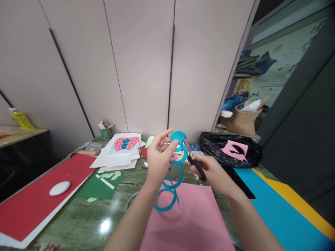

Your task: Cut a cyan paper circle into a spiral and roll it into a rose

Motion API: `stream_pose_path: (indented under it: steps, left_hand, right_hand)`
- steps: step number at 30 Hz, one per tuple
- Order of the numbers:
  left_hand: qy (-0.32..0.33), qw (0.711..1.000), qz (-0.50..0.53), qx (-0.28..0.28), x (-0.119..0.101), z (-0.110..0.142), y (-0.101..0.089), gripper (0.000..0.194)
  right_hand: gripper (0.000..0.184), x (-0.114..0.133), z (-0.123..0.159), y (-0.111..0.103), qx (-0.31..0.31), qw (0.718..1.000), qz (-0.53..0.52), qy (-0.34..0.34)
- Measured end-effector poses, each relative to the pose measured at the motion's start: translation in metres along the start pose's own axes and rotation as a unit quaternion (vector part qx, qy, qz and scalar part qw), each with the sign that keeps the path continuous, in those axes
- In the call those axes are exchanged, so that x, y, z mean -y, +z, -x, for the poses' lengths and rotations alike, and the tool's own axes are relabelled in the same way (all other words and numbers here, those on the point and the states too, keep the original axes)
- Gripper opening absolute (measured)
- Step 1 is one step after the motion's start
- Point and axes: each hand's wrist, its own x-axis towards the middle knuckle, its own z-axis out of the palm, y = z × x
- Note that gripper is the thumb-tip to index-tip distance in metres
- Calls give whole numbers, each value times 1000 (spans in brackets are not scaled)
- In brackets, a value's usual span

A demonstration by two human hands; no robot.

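At mid-frame, my left hand (160, 153) pinches the dangling teal paper spiral (179, 162) while my right hand (208, 169) grips black-handled metal scissors (193, 161), whose straying blades could sever its narrow coils.

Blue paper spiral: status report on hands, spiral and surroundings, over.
Left hand holding blue paper spiral. Right hand gripping scissors, blades at spiral's top. Loose coils dangling over pink sheet.

left hand (160, 150): blue spiral (181, 175) | right hand (209, 170): scissors (195, 164) | pink sheet (195, 218) below
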Motion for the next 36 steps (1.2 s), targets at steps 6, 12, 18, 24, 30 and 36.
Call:
stream_pose_path:
  steps: [6, 12, 18, 24, 30, 36]
  left_hand:
    - [-13, 999, -28, 24, -2, 2, 0, 32]
    - [-15, 998, -59, 30, -3, 3, -1, 31]
    - [-13, 997, -64, 35, -6, 2, -2, 32]
    - [-14, 997, -71, 34, -9, 3, -2, 30]
    - [-10, 997, -72, 28, -9, 3, -5, 32]
    - [-1, 997, -75, 25, -9, 1, -7, 32]
  right_hand:
    - [29, 0, 0, 0, -15, 1000, 9, 1]
    - [29, 3, 1, 0, -17, 1000, 0, 4]
    - [30, 3, 1, 0, -16, 1000, 13, -2]
    - [29, 1, 3, -2, -10, 1000, 16, 3]
    - [26, 2, 3, -4, 2, 1000, 27, 10]
    - [29, 2, 3, -7, 12, 999, 34, 15]
